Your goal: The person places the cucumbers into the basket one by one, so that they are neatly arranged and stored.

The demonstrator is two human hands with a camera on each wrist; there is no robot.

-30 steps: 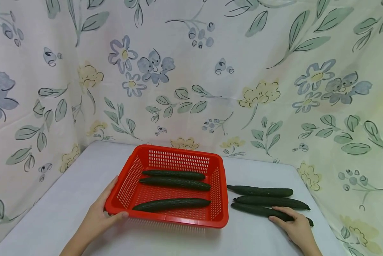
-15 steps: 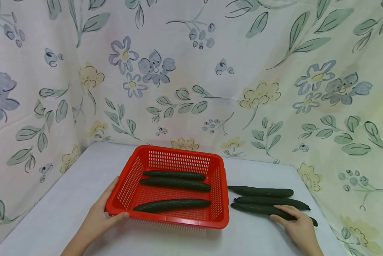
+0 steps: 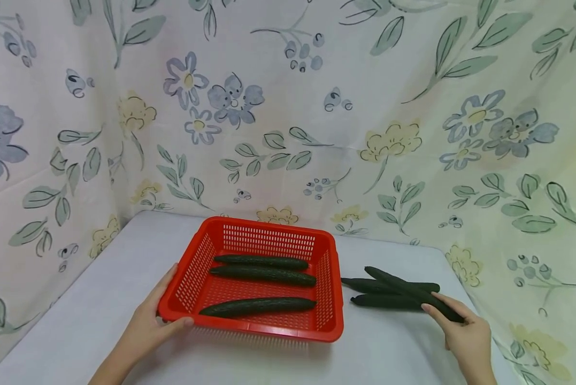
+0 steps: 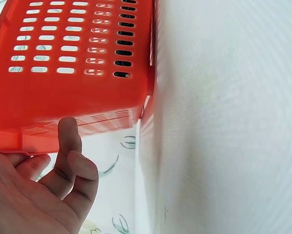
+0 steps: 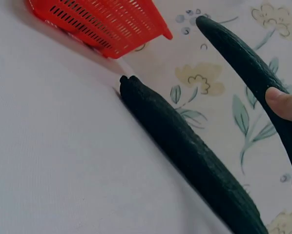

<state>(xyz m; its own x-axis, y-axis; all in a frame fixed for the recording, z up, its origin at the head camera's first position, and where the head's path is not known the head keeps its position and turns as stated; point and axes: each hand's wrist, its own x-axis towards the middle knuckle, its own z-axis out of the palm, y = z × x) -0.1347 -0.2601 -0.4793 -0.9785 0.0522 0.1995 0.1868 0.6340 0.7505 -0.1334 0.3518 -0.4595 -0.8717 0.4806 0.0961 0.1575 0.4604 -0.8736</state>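
Note:
My right hand (image 3: 466, 331) pinches a dark green cucumber (image 3: 403, 286) near its right end, thumb on the near side. That cucumber is raised and slants across two others on the table; the right wrist view shows its far end (image 5: 224, 36) up against the backdrop. Below it lie a nearer cucumber (image 3: 384, 301) and a farther cucumber (image 3: 357, 284). At the left front corner of a red plastic basket (image 3: 268, 332), my left hand (image 3: 148, 321) grips the rim, thumb on the front edge. Three cucumbers lie inside the basket, two at the back and one cucumber (image 3: 259, 306) in front.
A white cloth covers the table (image 3: 374, 353). Floral fabric (image 3: 288, 133) hangs behind and along both sides of it. The basket's right wall stands close to the left tips of the loose cucumbers.
My right hand has lifted the nearest cucumber off the table and swung it, its left end now pointing up and back over the other two. The left hand and basket have stayed put.

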